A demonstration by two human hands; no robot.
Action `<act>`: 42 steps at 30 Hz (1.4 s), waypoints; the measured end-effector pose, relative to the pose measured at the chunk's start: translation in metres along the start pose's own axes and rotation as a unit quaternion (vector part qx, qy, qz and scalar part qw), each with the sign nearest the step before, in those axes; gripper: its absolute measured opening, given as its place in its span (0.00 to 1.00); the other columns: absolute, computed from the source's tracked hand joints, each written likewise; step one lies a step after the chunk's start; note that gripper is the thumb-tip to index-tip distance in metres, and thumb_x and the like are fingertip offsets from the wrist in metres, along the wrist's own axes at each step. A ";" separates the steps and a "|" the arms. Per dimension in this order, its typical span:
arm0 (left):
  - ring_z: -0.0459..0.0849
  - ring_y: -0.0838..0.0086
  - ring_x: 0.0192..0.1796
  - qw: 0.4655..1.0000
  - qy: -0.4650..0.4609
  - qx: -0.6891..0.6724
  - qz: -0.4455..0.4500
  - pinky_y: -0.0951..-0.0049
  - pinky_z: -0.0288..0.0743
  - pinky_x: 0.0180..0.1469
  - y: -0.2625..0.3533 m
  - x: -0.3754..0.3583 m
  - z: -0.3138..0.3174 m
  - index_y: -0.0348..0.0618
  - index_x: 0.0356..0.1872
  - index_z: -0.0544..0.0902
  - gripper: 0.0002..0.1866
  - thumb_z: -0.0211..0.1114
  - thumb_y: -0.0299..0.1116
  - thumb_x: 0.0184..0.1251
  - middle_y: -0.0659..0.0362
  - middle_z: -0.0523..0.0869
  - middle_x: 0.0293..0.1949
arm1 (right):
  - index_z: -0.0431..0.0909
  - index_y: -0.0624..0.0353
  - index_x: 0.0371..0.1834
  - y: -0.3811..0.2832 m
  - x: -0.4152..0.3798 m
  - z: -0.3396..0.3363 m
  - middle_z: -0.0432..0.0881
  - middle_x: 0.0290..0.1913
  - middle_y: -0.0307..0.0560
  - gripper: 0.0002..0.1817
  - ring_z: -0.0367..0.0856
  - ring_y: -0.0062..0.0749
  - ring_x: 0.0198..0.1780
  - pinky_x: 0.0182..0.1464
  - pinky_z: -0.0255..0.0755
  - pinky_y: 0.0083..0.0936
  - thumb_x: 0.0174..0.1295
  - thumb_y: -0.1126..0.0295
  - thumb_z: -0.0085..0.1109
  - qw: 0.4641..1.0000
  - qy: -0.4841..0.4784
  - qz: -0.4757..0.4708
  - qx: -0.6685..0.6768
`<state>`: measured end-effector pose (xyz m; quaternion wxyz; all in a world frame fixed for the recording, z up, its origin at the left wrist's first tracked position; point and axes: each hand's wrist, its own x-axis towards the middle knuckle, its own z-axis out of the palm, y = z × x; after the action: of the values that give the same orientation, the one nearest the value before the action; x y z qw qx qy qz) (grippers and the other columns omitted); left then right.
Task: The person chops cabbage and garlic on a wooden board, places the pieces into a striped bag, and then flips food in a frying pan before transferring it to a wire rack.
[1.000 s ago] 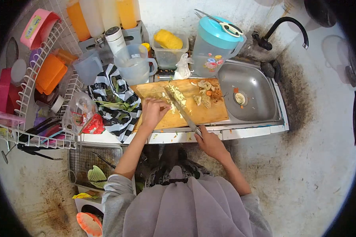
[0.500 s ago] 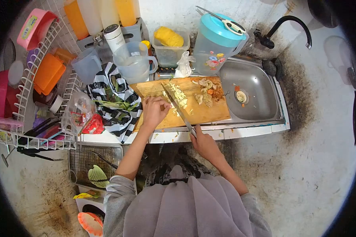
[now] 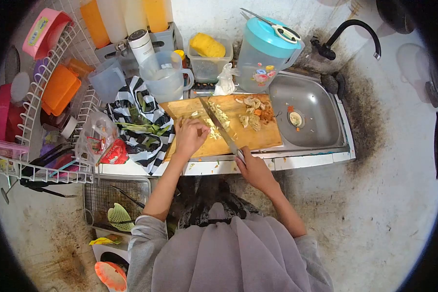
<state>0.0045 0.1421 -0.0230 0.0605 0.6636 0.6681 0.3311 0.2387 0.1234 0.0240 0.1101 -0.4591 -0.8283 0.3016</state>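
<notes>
In my right hand (image 3: 252, 169) is the handle of a long knife (image 3: 221, 127), its blade slanting up and left over the wooden cutting board (image 3: 185, 111). Small pale chopped pieces (image 3: 220, 116) lie beside and under the blade. My left hand (image 3: 191, 138) rests at the board's left part, fingers curled close together near the blade; whether it holds anything is hidden. Shredded brownish-white food (image 3: 252, 117) with orange bits sits on the board's right part.
Right of the board is a metal sink (image 3: 306, 107) under a black faucet (image 3: 354, 24). Behind stand a blue-lidded pitcher (image 3: 263, 53), a clear jug (image 3: 163, 78) and a tub (image 3: 210, 68) with a yellow sponge. A striped bag (image 3: 155, 146) and dish rack (image 3: 31, 104) are left.
My right hand has moved slightly up and right, and the knife's handle end has lifted a little with it. My left hand has stayed nearly in place.
</notes>
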 end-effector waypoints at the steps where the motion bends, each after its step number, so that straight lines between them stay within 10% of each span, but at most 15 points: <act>1: 0.78 0.67 0.43 1.000 0.007 -0.007 0.005 0.53 0.53 0.64 0.000 -0.001 0.000 0.51 0.25 0.86 0.05 0.67 0.37 0.53 0.65 0.82 0.29 | 0.61 0.63 0.50 -0.002 -0.005 -0.002 0.78 0.23 0.65 0.17 0.78 0.61 0.28 0.30 0.69 0.50 0.67 0.61 0.48 1.000 -0.001 0.016 0.013; 23: 0.76 0.62 0.47 1.000 -0.021 0.007 -0.018 0.61 0.62 0.58 0.000 -0.003 -0.009 0.46 0.31 0.86 0.08 0.69 0.37 0.53 0.57 0.80 0.38 | 0.63 0.62 0.47 -0.001 -0.002 -0.003 0.77 0.20 0.64 0.17 0.79 0.59 0.26 0.28 0.72 0.50 0.65 0.60 0.49 0.998 0.002 0.007 -0.056; 28: 0.65 0.50 0.64 0.995 0.026 -0.089 0.030 0.57 0.58 0.65 -0.003 0.005 -0.014 0.42 0.61 0.67 0.36 0.71 0.41 0.51 0.42 0.67 0.59 | 0.63 0.62 0.43 0.010 -0.009 -0.020 0.77 0.23 0.67 0.15 0.77 0.65 0.30 0.30 0.69 0.51 0.68 0.59 0.46 0.995 0.058 0.069 0.053; 34: 0.54 0.52 0.72 0.990 -0.126 -0.057 -0.007 0.63 0.52 0.71 -0.006 0.016 -0.013 0.34 0.67 0.55 0.51 0.74 0.47 0.46 0.40 0.57 0.68 | 0.63 0.63 0.48 0.020 -0.007 -0.009 0.78 0.30 0.69 0.18 0.78 0.65 0.37 0.36 0.68 0.51 0.69 0.57 0.44 0.993 0.029 0.105 0.052; 42: 0.59 0.51 0.69 0.981 -0.110 -0.161 -0.009 0.62 0.55 0.69 -0.011 0.032 -0.013 0.32 0.65 0.59 0.36 0.62 0.43 0.62 0.39 0.61 0.66 | 0.64 0.61 0.53 0.021 -0.004 -0.019 0.79 0.30 0.67 0.19 0.78 0.63 0.36 0.36 0.70 0.49 0.68 0.58 0.45 0.997 0.022 0.069 0.025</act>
<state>-0.0150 0.1683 -0.0068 0.2424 0.6715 0.6010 0.3592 0.2641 0.1365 0.0269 0.1187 -0.5184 -0.7844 0.3191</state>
